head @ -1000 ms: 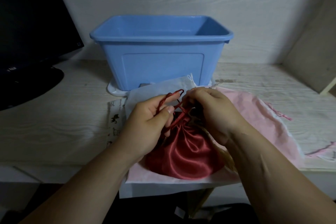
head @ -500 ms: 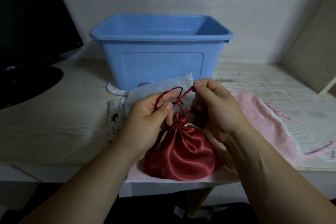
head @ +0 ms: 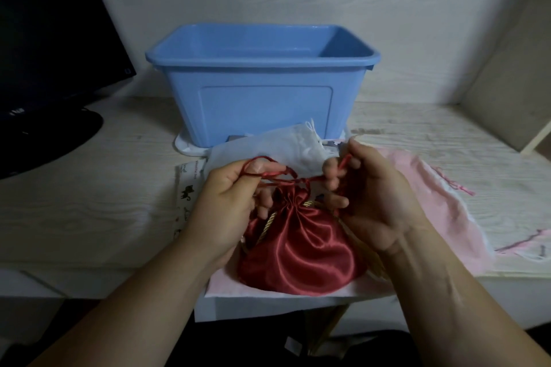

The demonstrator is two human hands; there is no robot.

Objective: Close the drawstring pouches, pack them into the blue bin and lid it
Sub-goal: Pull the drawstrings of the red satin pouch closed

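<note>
A red satin drawstring pouch sits at the desk's front edge, its neck gathered tight, a gold cord beside it. My left hand grips the red cord's left loop. My right hand pinches the cord's right end, and the cord is stretched sideways between them. Under the pouch lie a flat pink pouch, a pale grey-white pouch and a printed white pouch. Behind them stands the open blue bin, resting on a white lid.
A black monitor with its round base stands at the left. A beige upright panel borders the desk on the right. More pink fabric lies at the far right edge.
My hands have moved apart, pulling the red cord sideways. The pouch's neck has drawn tighter.
</note>
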